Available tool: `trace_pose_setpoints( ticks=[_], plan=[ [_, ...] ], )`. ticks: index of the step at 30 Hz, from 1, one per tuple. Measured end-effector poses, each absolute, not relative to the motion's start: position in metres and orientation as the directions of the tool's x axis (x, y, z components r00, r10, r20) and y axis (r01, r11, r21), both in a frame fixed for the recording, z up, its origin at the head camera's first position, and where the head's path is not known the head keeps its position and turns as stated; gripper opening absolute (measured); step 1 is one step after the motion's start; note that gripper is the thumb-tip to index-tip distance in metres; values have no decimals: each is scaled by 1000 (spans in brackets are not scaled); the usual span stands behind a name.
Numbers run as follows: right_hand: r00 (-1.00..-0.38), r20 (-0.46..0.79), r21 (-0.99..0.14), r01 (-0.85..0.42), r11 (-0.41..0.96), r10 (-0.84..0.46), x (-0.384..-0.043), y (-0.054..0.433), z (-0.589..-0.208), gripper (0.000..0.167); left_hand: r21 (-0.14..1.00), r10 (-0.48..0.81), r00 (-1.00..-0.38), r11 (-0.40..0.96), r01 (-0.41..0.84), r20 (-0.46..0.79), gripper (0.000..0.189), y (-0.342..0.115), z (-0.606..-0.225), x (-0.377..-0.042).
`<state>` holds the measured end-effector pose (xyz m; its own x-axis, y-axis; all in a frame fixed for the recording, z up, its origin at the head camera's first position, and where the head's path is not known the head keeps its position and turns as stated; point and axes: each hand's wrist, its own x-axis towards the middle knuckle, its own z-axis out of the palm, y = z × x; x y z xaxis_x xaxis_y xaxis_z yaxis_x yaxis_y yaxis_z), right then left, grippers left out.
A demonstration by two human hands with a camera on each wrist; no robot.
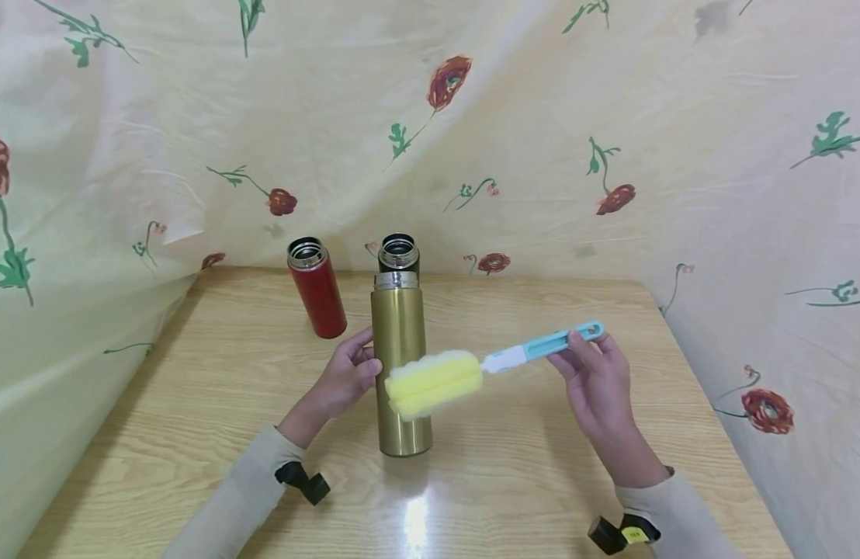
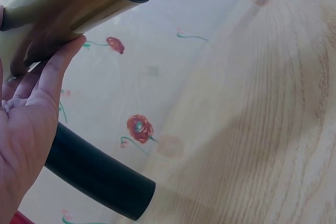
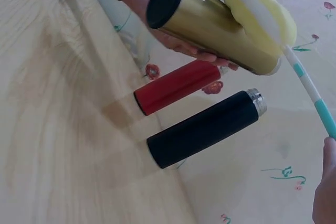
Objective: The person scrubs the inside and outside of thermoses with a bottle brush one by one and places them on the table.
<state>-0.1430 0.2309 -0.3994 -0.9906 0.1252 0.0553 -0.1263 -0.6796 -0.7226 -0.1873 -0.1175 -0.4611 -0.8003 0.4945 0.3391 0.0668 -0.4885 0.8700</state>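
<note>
My left hand (image 1: 346, 374) grips a gold thermos flask (image 1: 400, 326) round its side, its open steel neck upward. The right wrist view shows the gold flask's dark base lifted above the table. With thumb and fingers, my right hand (image 1: 601, 384) pinches the blue end of a bottle brush (image 1: 542, 346). The yellow and white sponge head (image 1: 435, 382) points left and overlaps the front of the gold flask in the head view. A red flask (image 1: 318, 291) stands uncapped to the left. Behind the gold one stands a black flask (image 3: 207, 129), mostly hidden in the head view.
All this is over a light wooden table (image 1: 500, 481). A flowered cloth (image 1: 346, 116) hangs along the table's back and both sides, close behind the red and black flasks. Each wrist wears a strapped black camera, like the one on the left sleeve (image 1: 304, 480).
</note>
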Motion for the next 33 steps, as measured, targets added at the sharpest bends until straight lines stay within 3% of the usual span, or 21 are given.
trace_pose_setpoints(
  ticks=[19, 33],
  plan=[
    [-992, 122, -798, -78, -597, -33, -126, 237, -428, 19, 867, 486, -809, -495, 58, 331, 61, -117, -459, -187],
    [-972, 221, -756, -121, -643, -77, -122, 239, -431, 24, 862, 445, -839, -504, 56, 314, 63, -114, -454, -184]
  ],
)
